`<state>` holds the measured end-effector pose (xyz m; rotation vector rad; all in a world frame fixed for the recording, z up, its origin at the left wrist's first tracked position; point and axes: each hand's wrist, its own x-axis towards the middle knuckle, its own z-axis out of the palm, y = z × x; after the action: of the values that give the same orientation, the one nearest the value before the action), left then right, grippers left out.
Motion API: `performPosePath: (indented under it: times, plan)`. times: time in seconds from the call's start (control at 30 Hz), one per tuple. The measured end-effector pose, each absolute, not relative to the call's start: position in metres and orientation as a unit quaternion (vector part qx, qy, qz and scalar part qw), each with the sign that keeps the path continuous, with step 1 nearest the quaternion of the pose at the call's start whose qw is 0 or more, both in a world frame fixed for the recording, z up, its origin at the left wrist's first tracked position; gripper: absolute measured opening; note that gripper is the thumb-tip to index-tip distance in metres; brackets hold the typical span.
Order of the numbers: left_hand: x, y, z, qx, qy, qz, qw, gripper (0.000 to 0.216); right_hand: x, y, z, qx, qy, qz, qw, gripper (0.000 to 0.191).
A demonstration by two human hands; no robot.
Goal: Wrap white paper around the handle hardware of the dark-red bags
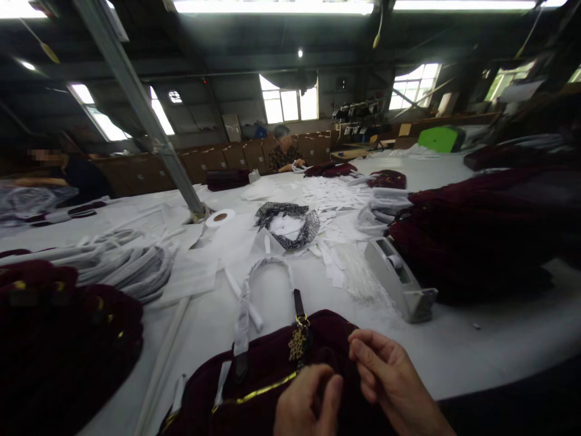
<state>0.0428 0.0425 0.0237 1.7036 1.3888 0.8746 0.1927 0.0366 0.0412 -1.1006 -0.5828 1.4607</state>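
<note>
A dark red velvet handbag point(267, 369) lies at the near edge of the white table point(476, 339), its handle point(254, 272) wrapped in white paper and arching away from me. A gold charm point(297, 344) hangs at the handle's right base, and a gold zipper point(267, 387) runs along the top. My left hand point(306, 399) rests on the bag near the zipper, fingers curled. My right hand point(390, 378) sits just right of it, fingers bent over the bag's right edge. Whether either hand pinches something small is unclear.
A grey tape dispenser point(402, 278) stands right of the bag. Piles of dark red bags point(476, 230) fill the right and left point(54, 339). White paper strips point(336, 200), a tape roll point(220, 217) and a patterned bag point(288, 224) lie mid-table. A person point(284, 151) sits opposite; another point(68, 172) at left.
</note>
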Motion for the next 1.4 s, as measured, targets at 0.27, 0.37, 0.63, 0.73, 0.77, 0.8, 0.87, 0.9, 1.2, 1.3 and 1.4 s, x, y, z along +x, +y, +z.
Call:
performPosePath:
  times: [0.27, 0.37, 0.63, 0.73, 0.77, 0.8, 0.87, 0.9, 1.2, 1.3, 1.4]
  plan:
    - [0.023, 0.111, 0.016, 0.704, 0.623, 0.226, 0.255, 0.068, 0.191, 0.061, 0.019, -0.607, -0.494, 0.487, 0.388, 0.018]
    - [0.02, 0.116, 0.01, 0.716, 0.61, 0.204, 0.27, 0.053, 0.185, 0.069, 0.015, -0.623, -0.549, 0.396, 0.391, 0.018]
    - [0.003, 0.124, 0.019, 0.704, 0.598, 0.186, 0.336, 0.032, 0.185, 0.078, 0.0, -0.633, -0.586, 0.366, 0.35, 0.019]
    - [0.004, 0.123, 0.014, 0.698, 0.604, 0.221, 0.317, 0.03, 0.188, 0.079, -0.001, -0.636, -0.601, 0.356, 0.327, 0.021]
    - [0.005, 0.122, 0.012, 0.708, 0.593, 0.23, 0.308, 0.027, 0.189, 0.08, -0.002, -0.638, -0.607, 0.351, 0.318, 0.022]
    - [0.007, 0.12, 0.009, 0.722, 0.58, 0.234, 0.298, 0.024, 0.19, 0.08, -0.003, -0.639, -0.613, 0.347, 0.31, 0.022]
    - [0.009, 0.118, 0.004, 0.747, 0.564, 0.226, 0.269, 0.019, 0.19, 0.08, -0.005, -0.641, -0.622, 0.341, 0.294, 0.023]
    - [0.009, 0.117, 0.002, 0.754, 0.567, 0.217, 0.25, 0.018, 0.19, 0.081, -0.006, -0.642, -0.625, 0.339, 0.288, 0.023]
    - [0.009, 0.131, 0.011, 0.706, 0.614, 0.155, 0.318, 0.025, 0.187, 0.088, -0.007, -0.646, -0.629, 0.329, 0.279, 0.023]
    - [0.007, 0.133, 0.014, 0.705, 0.603, 0.141, 0.345, 0.026, 0.185, 0.088, -0.007, -0.647, -0.633, 0.326, 0.274, 0.023]
    - [0.005, 0.131, 0.008, 0.708, 0.603, 0.167, 0.327, 0.026, 0.185, 0.088, -0.007, -0.647, -0.637, 0.322, 0.269, 0.024]
